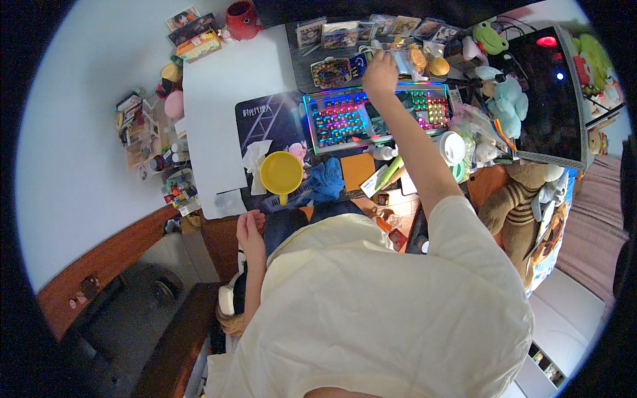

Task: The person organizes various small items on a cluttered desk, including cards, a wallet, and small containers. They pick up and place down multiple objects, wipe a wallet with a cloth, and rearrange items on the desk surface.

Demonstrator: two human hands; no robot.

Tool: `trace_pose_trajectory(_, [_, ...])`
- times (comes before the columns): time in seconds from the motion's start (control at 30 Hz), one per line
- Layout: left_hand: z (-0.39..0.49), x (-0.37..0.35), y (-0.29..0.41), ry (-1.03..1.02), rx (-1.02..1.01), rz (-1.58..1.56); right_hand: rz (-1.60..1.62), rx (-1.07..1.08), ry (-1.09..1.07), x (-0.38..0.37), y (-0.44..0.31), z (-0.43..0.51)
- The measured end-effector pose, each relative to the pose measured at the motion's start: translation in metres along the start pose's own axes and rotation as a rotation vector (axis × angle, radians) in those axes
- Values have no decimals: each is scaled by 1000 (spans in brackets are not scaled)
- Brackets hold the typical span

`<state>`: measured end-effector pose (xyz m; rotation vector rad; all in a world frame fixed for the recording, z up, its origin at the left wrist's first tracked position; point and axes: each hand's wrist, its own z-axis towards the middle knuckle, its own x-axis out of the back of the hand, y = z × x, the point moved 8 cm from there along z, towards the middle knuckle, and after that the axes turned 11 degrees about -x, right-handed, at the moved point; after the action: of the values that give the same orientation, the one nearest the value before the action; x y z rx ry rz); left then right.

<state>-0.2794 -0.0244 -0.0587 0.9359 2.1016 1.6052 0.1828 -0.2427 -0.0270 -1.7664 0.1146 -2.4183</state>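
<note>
My right hand (381,74) reaches over the back of a lit keyboard (338,122), fingers bent down by a white cable (367,49) and small packets; whether it grips anything is hidden. Left of it lies a tray of beads (330,72); to its right are an orange trinket in clear plastic (417,57) and a round tan object (439,66). My left hand (251,226) is by the desk's front edge, fingers curled, its grip unclear. Near it a yellow mug (281,172) stands on a dark desk mat (259,119), between white tissue (257,161) and a blue cloth (326,180).
Framed cards (341,36) line the back beside a red pot (242,20). A white lidded cup (451,148), plush toys (505,102) and a dark monitor (547,99) stand right. An orange square (358,171) and a green pen-like object (389,172) lie near the front edge.
</note>
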Motion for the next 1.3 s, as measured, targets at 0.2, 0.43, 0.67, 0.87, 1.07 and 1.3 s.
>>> trace_pose_trajectory(0.2, [0, 4, -2, -11, -17, 72, 318, -138, -52, 89, 44, -22])
trace_pose_trajectory(0.43, [10, 15, -21, -16, -69, -1, 813, -35, -314, 131, 10, -101])
trace_pose_trajectory(0.67, [35, 28, -4, -94, -201, 363, 818, -21, -591, 143, -39, -191])
trace_pose_trajectory(0.87, [89, 4, 38, -329, -535, 719, 803, -68, -591, 149, -60, -224])
trace_pose_trajectory(1.07, [122, -37, 52, -592, -929, 665, 740, -171, -567, 156, -73, -255])
trace_pose_trajectory(1.3, [142, -20, 35, -434, -842, 546, 491, -195, -722, 115, -79, -308])
